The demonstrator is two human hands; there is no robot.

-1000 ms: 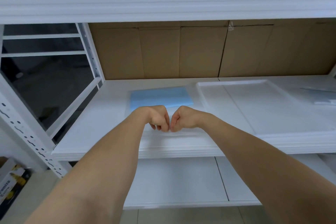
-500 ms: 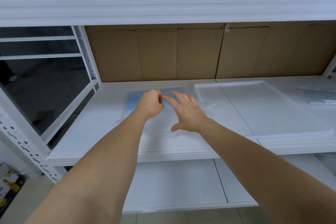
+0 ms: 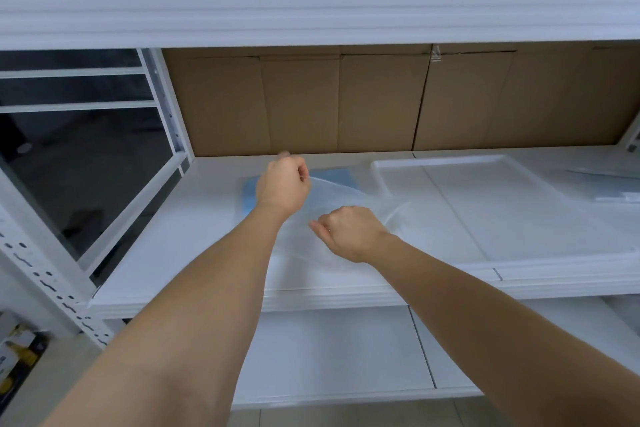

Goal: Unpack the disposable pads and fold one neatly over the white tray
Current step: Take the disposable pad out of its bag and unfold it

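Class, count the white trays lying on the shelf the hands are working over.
1: the white tray lies on the shelf, right of both hands. Others may sit beyond the frame's right edge.

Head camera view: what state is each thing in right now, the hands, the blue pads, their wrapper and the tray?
Left hand: curled, pinching the clear wrapper's edge, raised.
Right hand: curled, gripping the wrapper nearer the shelf's front.
Clear wrapper: pulled up and stretched between the hands.
Blue pads: lying flat, folded, partly hidden by the left hand.
White tray: flat on the shelf, nothing folded over it yet.
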